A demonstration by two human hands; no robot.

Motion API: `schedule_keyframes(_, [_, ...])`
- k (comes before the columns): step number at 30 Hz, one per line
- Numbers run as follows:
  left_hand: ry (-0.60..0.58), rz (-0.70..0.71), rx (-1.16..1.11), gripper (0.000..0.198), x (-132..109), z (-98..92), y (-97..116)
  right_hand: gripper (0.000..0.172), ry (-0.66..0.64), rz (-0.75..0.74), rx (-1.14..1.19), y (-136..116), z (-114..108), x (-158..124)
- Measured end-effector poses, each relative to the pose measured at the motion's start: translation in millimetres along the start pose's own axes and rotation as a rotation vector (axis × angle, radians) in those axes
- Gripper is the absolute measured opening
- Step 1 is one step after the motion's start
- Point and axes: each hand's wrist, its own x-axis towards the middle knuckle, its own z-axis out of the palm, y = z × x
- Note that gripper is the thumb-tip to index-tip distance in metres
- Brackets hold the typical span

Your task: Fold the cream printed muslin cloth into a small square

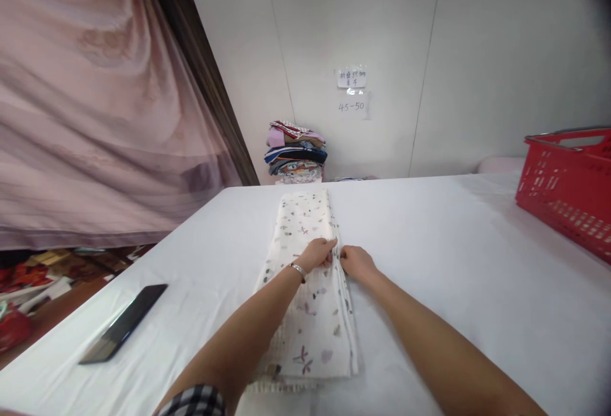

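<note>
A white cloth (305, 212) printed with small dark motifs lies folded into a long strip down the middle of the table. My left hand (319, 254), with a bracelet at the wrist, rests over the strip and pinches the layered right edge. Just right of that edge, my right hand (357, 262) has its fingers curled against the same layers, gripping them from the side. The fingertips of both hands are close together, partly hidden by the fabric and knuckles.
The table (429, 314) has a white cover. A black phone (125, 324) lies at left. A red plastic basket (568, 187) stands at right. Beyond the far edge rises a stack of folded fabrics (296, 152). A pink curtain (95, 104) hangs at left; paper signs (352, 77) are on the wall.
</note>
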Motion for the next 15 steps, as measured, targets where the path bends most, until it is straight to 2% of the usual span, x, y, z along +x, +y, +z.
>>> schedule_keyframes(4, [0.119,0.06,0.088,0.035,-7,-18.9,-5,0.013,0.019,0.01,0.078,9,-4,8])
schedule_keyframes(7, [0.344,0.125,0.303,0.029,-14,-49.1,-20,0.011,0.0,0.021,0.113,17,-6,13])
schedule_keyframes(10, [0.524,0.134,0.524,0.036,-26,-79.2,-44,0.009,-0.014,0.014,0.107,20,-5,14])
schedule_keyframes(12, [0.511,0.012,0.505,0.044,-35,-92.6,-62,0.011,-0.011,0.007,0.096,20,-3,14])
schedule_keyframes(15, [0.387,-0.19,0.325,0.055,-50,-100.3,-80,0.015,-0.01,0.001,0.072,19,-1,15])
